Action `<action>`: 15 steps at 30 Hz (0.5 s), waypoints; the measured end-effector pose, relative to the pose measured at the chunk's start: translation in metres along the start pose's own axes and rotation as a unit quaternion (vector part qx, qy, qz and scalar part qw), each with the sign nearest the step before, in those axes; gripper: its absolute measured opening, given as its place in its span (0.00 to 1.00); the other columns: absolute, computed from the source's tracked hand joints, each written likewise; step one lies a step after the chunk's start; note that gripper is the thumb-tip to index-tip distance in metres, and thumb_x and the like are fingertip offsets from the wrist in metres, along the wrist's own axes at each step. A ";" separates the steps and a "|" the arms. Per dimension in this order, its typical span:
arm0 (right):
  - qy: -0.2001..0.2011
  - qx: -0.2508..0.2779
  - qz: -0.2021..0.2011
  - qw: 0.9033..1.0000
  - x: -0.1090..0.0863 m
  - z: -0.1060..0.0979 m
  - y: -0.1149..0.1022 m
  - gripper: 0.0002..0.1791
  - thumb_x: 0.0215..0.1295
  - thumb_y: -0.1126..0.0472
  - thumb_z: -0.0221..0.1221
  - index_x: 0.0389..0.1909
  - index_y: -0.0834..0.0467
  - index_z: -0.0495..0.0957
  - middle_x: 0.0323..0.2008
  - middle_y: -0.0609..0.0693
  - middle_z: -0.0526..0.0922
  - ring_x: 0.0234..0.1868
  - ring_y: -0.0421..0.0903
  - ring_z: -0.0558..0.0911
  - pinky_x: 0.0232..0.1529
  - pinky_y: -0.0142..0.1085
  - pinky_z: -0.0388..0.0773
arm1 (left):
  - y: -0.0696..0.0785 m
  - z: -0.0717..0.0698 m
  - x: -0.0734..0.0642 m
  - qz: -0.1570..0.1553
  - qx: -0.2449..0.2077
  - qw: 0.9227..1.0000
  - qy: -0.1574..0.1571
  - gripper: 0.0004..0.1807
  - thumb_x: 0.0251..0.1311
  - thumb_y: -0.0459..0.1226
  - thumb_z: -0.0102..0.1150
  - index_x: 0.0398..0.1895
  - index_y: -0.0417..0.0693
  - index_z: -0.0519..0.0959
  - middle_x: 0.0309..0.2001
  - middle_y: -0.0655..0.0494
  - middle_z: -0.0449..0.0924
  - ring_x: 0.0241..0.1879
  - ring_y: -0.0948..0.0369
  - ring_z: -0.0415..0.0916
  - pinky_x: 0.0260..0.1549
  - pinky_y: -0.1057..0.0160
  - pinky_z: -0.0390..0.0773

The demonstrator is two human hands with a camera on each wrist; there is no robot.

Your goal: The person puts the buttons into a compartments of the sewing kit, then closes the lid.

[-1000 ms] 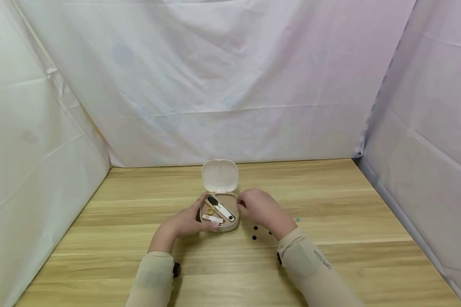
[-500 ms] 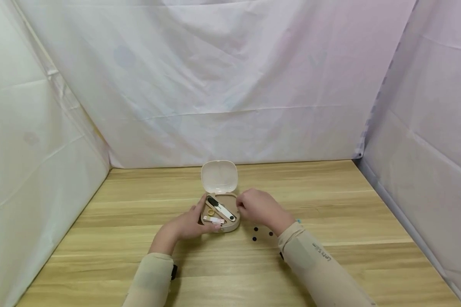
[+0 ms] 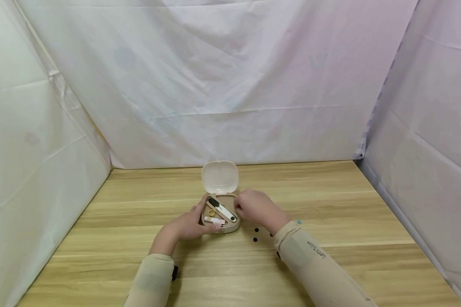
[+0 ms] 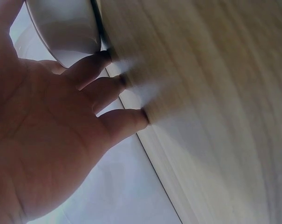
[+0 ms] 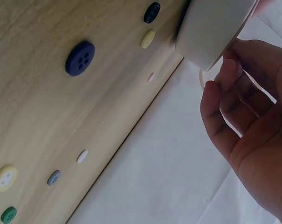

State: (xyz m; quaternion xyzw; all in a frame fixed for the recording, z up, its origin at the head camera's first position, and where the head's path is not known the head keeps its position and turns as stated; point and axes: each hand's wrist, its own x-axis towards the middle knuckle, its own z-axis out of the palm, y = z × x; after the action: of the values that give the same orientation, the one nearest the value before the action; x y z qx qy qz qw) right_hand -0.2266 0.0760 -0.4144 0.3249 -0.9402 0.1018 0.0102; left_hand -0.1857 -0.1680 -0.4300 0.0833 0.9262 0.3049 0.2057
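Note:
A sewing box (image 3: 230,229) with a beige inside stands on the table, its white lid (image 3: 220,177) raised at the back. In it lie black-and-white thread snips (image 3: 224,212), a gold ring-shaped thimble (image 3: 211,212) and a slim white-and-pink piece (image 3: 215,220). My left hand (image 3: 190,221) holds the box, thumb at the front, index finger along the left side; the other fingers (image 4: 124,123) reach down to the tabletop. Bent fingers of my right hand (image 3: 259,209) are at the box's right rim. What lies between its fingertips is hidden, also in the right wrist view.
Several loose buttons lie right of the box, among them a dark blue button (image 5: 80,58), a green button (image 5: 9,214) and a cream button (image 5: 4,178). A teal button (image 3: 299,221) sits beside the right sleeve. White cloth (image 3: 230,85) hangs behind the table.
My right hand has shifted slightly at the box's right rim, its fingertips now more covered. My left hand stays on the box, whose contents look the same.

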 end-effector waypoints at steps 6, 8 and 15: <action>-0.005 -0.003 0.005 1.000 0.002 -0.002 -0.003 0.15 0.67 0.66 0.66 0.20 0.51 0.84 0.20 0.42 0.79 0.23 0.38 0.72 0.27 0.32 0.72 | 0.001 0.000 0.000 -0.002 0.000 1.000 -0.001 0.67 0.60 0.67 0.70 0.89 0.62 0.35 0.85 0.33 0.49 0.82 0.34 0.54 0.77 0.32 0.62; -0.005 -0.006 0.006 1.000 0.002 -0.003 -0.004 0.16 0.66 0.67 0.66 0.19 0.51 0.83 0.20 0.42 0.78 0.23 0.38 0.71 0.27 0.32 0.72 | 0.001 0.000 0.000 -0.003 0.000 1.000 0.000 0.67 0.60 0.66 0.70 0.89 0.62 0.35 0.85 0.33 0.49 0.82 0.34 0.55 0.77 0.32 0.62; 0.005 -0.009 0.000 1.000 0.003 -0.004 0.000 0.13 0.68 0.65 0.65 0.22 0.51 0.85 0.21 0.41 0.79 0.23 0.38 0.73 0.27 0.33 0.74 | 0.000 0.000 0.000 -0.005 0.005 1.000 0.002 0.67 0.60 0.67 0.70 0.89 0.62 0.35 0.85 0.34 0.50 0.82 0.35 0.55 0.77 0.33 0.63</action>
State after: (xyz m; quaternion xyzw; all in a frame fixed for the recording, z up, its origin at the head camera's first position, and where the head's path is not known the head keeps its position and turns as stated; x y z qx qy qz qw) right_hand -0.2293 0.0746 -0.4107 0.3242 -0.9410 0.0953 0.0176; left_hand -0.1857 -0.1679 -0.4298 0.0792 0.9286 0.2989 0.2053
